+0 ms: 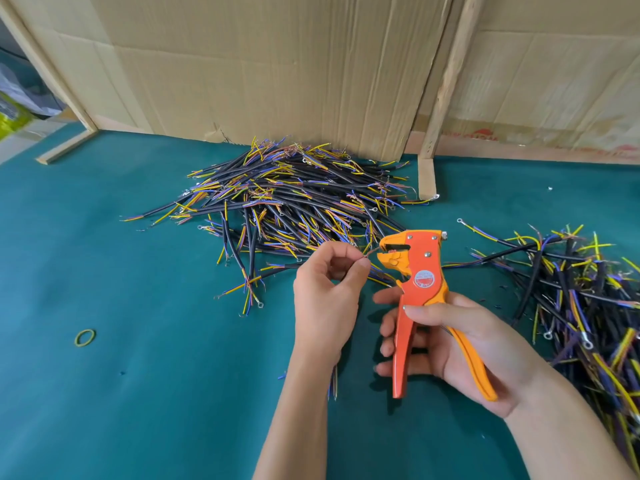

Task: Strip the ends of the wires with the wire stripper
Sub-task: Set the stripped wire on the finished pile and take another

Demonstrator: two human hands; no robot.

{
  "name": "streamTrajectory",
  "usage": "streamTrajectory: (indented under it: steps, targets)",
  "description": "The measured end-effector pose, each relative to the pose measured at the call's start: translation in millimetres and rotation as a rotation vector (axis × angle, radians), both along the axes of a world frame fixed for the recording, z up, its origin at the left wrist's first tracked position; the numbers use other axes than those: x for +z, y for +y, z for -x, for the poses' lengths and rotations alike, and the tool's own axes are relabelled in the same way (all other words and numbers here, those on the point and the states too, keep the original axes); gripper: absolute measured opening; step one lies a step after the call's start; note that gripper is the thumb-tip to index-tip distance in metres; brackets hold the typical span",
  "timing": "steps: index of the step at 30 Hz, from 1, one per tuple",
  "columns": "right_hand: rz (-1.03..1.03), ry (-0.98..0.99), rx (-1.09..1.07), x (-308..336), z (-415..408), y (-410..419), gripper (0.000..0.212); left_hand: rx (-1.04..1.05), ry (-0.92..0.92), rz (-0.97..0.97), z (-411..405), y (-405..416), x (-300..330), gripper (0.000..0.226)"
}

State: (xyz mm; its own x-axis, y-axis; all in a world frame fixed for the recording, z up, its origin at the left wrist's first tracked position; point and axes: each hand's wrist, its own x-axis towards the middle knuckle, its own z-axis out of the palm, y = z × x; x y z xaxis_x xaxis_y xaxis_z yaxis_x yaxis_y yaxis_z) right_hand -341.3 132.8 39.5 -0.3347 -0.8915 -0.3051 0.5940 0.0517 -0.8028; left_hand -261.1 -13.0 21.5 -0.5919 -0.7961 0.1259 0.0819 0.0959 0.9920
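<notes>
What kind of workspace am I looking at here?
Likely a small, makeshift wire-processing bench: a green mat covering the table, cardboard sheets as a backdrop, and heaps of cut multicore cables.

my green table [138, 393] | big wire pile [287, 199] against cardboard | second pile [581, 299] right of it | rubber band [85, 337] near-left

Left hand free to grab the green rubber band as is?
Probably not yet. The left hand pinches a wire at the stripper. The rubber band lies on open mat to its left, nothing between.
</notes>
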Motion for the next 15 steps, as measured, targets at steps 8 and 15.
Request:
streamTrajectory:
  steps: [8, 15]
  targets:
    - [-0.011, 0.025, 0.035, 2.8, -1.4, 3.0, 0.056, 0.003, 0.044, -0.16, -0.2, -0.4, 2.0, 0.012]
    - [-0.004, 0.037, 0.039, 3.0, -0.2, 4.6, 0.055, -0.03, 0.041, -0.186, -3.9, -3.1, 2.1, 0.009]
